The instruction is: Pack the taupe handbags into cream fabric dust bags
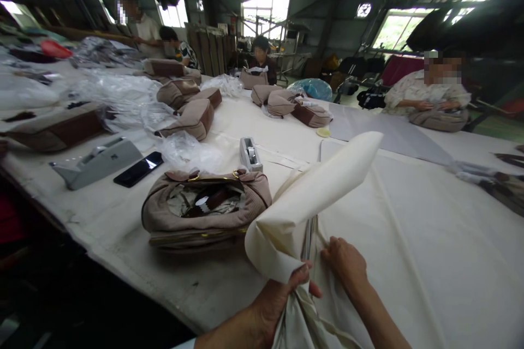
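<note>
– While both hands are bunched on that cream cloth [323,191], where does it sit?

– At the near edge of the surface [135,229], just right of the open handbag [204,207]. The left hand [272,305] is closed tight around the gathered lower part. The right hand [346,264] pinches a fold just beside it, so the two hands are close together. The upper part of the cloth stands up in a loose cone, leaning toward the far right corner.

– What worries you?

– The bunch hangs partly past the near edge. If the left hand loosened, I think the weight below could drag the whole cloth off the surface to the floor.

– And the cone?

– It is unsupported. It could flop over onto the handbag and catch on the metal fittings along its open top. A dark strip shows inside the fold near the right hand. I cannot tell what it is, but a hard pull there might snag or crease the cloth.

– Anything further out?

– A tape dispenser [249,154] stands behind the handbag, with crumpled plastic wrap [188,150] and a phone [138,169] toward the left edge. A wide swing of the cloth could sweep the wrap about, or brush the dispenser's cutting end.
</note>
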Motion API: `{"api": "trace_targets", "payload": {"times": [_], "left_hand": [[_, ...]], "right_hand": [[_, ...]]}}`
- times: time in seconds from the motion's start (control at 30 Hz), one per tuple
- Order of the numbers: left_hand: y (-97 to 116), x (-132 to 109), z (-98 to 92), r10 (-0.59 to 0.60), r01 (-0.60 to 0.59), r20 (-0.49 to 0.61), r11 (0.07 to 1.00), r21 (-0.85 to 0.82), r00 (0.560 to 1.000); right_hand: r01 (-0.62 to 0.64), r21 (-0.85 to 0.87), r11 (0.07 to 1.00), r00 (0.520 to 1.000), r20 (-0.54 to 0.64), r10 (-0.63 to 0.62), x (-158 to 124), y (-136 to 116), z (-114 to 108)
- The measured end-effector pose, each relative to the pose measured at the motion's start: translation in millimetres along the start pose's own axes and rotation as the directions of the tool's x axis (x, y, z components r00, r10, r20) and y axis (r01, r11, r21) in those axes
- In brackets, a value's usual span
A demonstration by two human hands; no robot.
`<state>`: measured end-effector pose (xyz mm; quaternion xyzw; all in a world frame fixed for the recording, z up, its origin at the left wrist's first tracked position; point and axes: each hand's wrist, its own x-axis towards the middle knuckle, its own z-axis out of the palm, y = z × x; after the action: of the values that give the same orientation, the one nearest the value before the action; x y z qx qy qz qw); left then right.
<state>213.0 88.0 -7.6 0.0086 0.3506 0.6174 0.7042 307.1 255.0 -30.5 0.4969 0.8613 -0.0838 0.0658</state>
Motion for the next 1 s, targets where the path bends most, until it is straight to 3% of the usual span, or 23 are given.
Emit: {"api": "trace_targets", "payload": {"times": [0.13, 0.27, 0.47, 0.7, 0.83, 1.0], "left_hand": [[3.0, -1.9, -1.8, -0.012, 0.012, -0.009, 1.000, 0.009, 1.000], [4.5, 0.2, -0.5, -0.030, 0.030, 0.012, 0.999, 0.032, 0.999], [7.3, 2.7, -1.7, -0.047, 0.045, 0.023, 0.997, 0.058, 0.999], [11.0, -1.6, 5.1, -0.054, 0.046, 0.092, 0.996, 0.082, 0.994], [13.5, -6.3, 13.6, -0.050, 0.040, 0.109, 0.995, 0.088, 0.993], [14.8, -10.7, 17.3, -0.067, 0.053, 0.137, 0.993, 0.103, 0.988]], "right_hand": [[-0.014, 0.177, 0.984, 0.999, 0.040, 0.007, 9.4, 29.0, -2.2], [-0.057, 0.413, 0.909, 0.996, 0.082, 0.025, 12.7, 56.3, 2.7], [-0.128, 0.678, 0.724, 0.989, 0.145, 0.038, 9.0, 76.4, 3.6], [-0.214, 0.848, 0.485, 0.960, 0.275, -0.056, 3.8, 87.0, -14.6], [-0.190, 0.864, 0.466, 0.963, 0.257, -0.084, 3.6, 92.5, -22.9], [-0.169, 0.809, 0.564, 0.960, 0.265, -0.092, 4.3, 101.6, -27.2]]}}
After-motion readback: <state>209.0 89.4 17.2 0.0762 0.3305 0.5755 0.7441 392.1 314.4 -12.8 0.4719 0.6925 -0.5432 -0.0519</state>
